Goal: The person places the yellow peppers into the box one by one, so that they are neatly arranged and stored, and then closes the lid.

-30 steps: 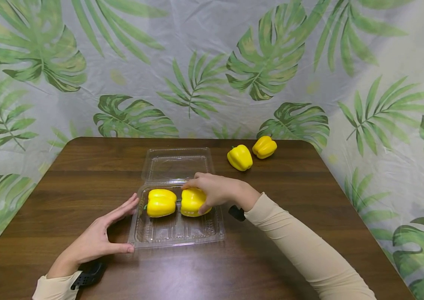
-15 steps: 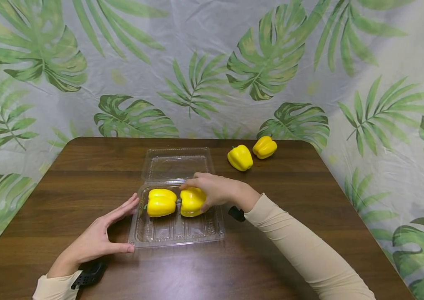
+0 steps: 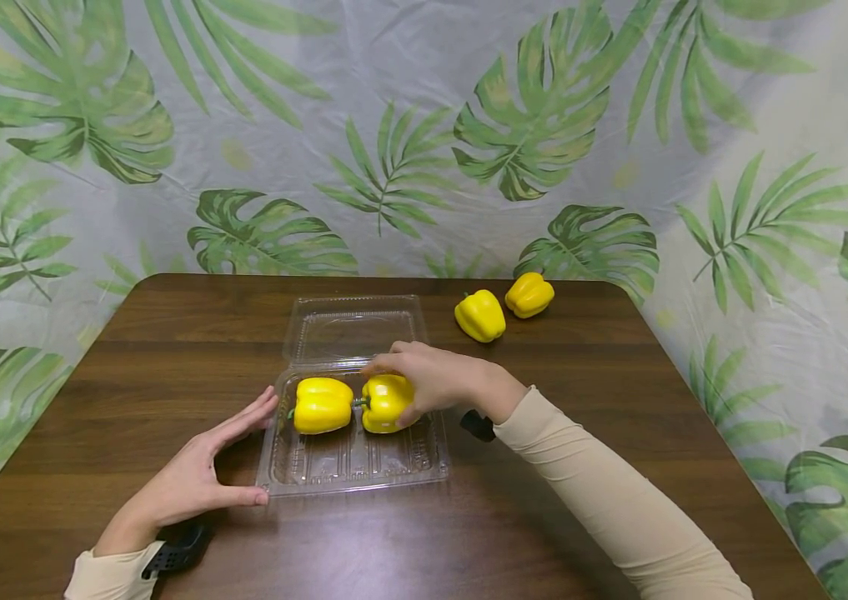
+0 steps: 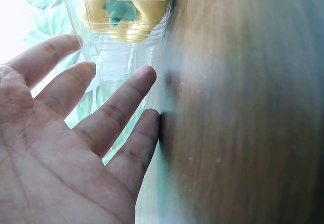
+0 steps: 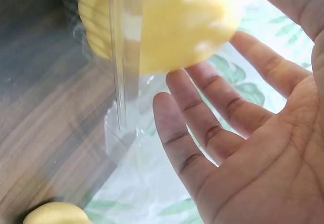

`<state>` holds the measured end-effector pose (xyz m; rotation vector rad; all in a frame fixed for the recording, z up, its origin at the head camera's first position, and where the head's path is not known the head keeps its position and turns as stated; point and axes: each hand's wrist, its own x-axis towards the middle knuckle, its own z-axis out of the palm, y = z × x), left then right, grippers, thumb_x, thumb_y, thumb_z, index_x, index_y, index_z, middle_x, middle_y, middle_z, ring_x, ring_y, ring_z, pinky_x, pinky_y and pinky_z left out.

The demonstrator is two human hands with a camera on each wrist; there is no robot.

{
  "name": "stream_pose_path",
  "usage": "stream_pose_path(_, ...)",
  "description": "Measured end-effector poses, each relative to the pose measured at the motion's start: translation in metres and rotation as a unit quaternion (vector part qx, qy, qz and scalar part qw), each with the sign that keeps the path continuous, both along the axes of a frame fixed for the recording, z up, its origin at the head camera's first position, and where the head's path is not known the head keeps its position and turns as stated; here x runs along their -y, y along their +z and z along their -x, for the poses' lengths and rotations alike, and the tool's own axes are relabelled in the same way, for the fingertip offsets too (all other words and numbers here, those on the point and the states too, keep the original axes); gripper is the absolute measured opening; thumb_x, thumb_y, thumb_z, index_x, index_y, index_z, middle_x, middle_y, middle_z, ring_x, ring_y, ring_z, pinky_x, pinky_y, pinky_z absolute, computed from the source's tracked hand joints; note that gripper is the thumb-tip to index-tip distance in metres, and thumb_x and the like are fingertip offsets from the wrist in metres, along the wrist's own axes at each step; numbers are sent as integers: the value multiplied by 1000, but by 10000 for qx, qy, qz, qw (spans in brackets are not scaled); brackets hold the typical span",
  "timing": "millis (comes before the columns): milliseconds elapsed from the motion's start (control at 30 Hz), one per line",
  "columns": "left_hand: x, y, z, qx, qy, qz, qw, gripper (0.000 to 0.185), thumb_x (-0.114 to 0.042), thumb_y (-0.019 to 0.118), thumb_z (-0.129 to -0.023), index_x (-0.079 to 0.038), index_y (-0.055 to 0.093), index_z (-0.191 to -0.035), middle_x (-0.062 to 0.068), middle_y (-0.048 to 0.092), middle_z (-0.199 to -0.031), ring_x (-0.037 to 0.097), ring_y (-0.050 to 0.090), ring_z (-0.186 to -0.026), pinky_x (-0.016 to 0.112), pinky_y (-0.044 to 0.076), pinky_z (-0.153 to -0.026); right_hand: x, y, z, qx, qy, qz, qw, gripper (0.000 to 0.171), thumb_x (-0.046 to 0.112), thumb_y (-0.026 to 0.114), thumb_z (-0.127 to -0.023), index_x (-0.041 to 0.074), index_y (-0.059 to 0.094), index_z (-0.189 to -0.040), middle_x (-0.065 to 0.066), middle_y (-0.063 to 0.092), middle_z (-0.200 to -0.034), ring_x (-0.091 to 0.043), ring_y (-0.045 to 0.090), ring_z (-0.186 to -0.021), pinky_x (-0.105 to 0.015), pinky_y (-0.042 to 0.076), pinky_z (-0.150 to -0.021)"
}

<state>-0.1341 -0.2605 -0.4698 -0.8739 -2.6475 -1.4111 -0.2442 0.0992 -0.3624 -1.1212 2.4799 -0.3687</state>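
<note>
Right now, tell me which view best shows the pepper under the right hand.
Head view: the right-hand pepper sits whole in the clear tray, right hand over it. Right wrist shows a blurred close-up; left wrist shows only the other pepper.

Dark wooden counter (image 3: 589,392) and a leaf-print backdrop

Two loose yellow bell peppers (image 3: 479,315) (image 3: 529,294) lie near the counter's far right edge, before the white green-leaf cloth (image 3: 424,125).
</note>
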Motion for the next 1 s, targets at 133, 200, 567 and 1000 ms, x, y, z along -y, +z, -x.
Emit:
stream_pose_path(133,0,0,0,9,-6,-2,10000,112,-19,100,-73,-16,40,-167,11,29,-178,-10,53,-139,1,20,-114,-7,5,5,62,-89,224,9997,76,30,89,-91,19,54,-158,-10,59,-137,-28,58,-129,-44,50,-111)
stream_pose_path(200,0,0,0,24,-9,-18,10000,112,-19,100,-73,-16,40,-167,11,29,-178,-10,53,-139,1,20,-114,-12,6,11,13,-171,336,9993,71,32,85,-95,18,55,-157,-11,60,-138,-31,59,-131,-45,51,-110)
stream_pose_path(567,0,0,0,48,-4,-15,10000,112,-18,100,-73,-15,40,-167,12,29,-178,-10,53,-139,1,20,-113,-78,1,62,-1034,-1848,859,9735,59,36,75,-102,14,57,-153,-20,57,-149,-41,53,-140,-60,44,-117)
stream_pose_path(1000,1,0,0,136,24,-44,9999,111,-16,100,-74,-17,40,-168,9,28,-179,-11,52,-139,1,20,-113,-145,-23,100,-1283,-4117,621,9001,64,35,62,-108,19,42,-166,-34,30,-166,-59,36,-144,-73,44,-108)
